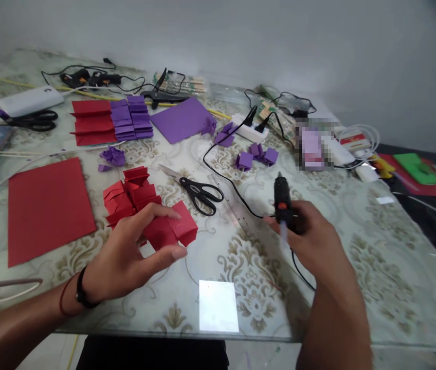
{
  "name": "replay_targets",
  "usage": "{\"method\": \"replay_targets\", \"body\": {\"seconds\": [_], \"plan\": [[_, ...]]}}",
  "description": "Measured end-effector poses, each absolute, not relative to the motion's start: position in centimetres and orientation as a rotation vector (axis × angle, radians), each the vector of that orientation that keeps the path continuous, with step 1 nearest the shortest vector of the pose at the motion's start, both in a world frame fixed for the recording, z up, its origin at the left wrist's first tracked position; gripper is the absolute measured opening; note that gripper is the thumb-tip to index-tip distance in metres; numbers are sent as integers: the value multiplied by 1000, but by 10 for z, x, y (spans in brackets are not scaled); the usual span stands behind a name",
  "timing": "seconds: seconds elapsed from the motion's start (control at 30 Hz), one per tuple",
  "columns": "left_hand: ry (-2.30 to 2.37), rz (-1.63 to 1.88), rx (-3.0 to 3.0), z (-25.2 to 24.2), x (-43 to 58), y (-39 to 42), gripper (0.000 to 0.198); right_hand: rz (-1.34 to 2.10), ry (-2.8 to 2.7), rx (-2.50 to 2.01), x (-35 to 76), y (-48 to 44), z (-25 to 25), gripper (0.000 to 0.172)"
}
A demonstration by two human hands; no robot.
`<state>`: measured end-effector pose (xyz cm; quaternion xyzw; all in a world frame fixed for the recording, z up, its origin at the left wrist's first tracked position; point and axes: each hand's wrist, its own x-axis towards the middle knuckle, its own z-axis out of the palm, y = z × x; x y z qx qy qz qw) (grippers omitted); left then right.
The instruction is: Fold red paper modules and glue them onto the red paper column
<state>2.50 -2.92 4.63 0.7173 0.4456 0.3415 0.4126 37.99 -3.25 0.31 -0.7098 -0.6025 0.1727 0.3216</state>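
Note:
My left hand (129, 252) is curled round a folded red paper piece (181, 226), with the thumb along its near side and the index finger over the top. More folded red paper pieces (137, 190) lie just beyond those fingers, partly hidden by the hand. In my right hand (312, 231) is a black hot glue gun (282, 195), its nozzle pointing away and a pale glue stick showing at its rear. Between the hands and farther back rest black-handled scissors (198, 192). A flat red paper sheet (50, 208) lies to the left.
Behind are folded red and purple strips (112, 121), a purple sheet (181, 121) and small purple paper boxes (258, 155). The gun's black cord (237, 192) runs to a white power strip (249, 128). More scissors and glue guns (90, 78) lie at the back left.

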Motion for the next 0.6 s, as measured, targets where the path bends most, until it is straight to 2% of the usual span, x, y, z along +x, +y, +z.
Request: {"method": "replay_targets", "body": {"seconds": [0.1, 0.23, 0.33, 0.43, 0.6], "plan": [[1124, 857, 1848, 46, 26, -30, 40, 269, -1592, -1984, 405, -28, -13, 36], [1241, 895, 1938, 43, 27, -32, 27, 247, -1621, -2101, 423, -32, -20, 37], [1183, 905, 1845, 40, 28, -34, 18, 94, -1701, -2069, 413, -37, 0, 44], [1116, 901, 1748, 39, 28, -34, 15, 21, -1780, -1840, 370, -40, 32, 38], [1063, 954, 1694, 38, 29, -34, 19, 908, -1962, -1359, 273, -37, 57, 19]]}}
